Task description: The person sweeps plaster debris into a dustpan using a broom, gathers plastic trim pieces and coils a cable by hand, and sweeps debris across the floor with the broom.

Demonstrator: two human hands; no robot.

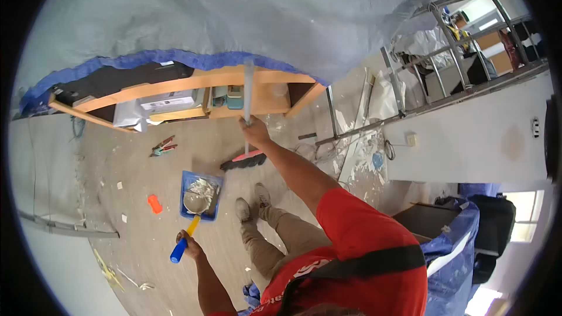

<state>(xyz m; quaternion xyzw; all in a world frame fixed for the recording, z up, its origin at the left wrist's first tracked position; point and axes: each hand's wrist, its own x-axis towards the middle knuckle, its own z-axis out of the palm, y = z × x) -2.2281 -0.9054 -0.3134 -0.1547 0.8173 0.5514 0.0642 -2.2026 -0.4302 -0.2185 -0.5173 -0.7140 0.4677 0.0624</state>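
Note:
My left hand [190, 244] is closed around the yellow and blue handle of a dustpan [219, 203]. Its blue tray is on the floor, holding white scraps [203, 187] and a round greyish piece [196, 201]. Higher in the view, my right hand [255, 132] grips the pale stick of a broom [248, 96]. The broom's red head with dark bristles [244, 162] rests on the floor, to the right of the dustpan and just beyond my shoes [252, 202].
Red-handled pliers [163, 146] and an orange piece [154, 203] lie on the floor. Ahead stands a wooden shelf unit [269, 102] under plastic sheeting [234, 11]. To the right are a metal frame [430, 64] and strewn white debris [357, 152]; a metal rail [76, 229] is at left.

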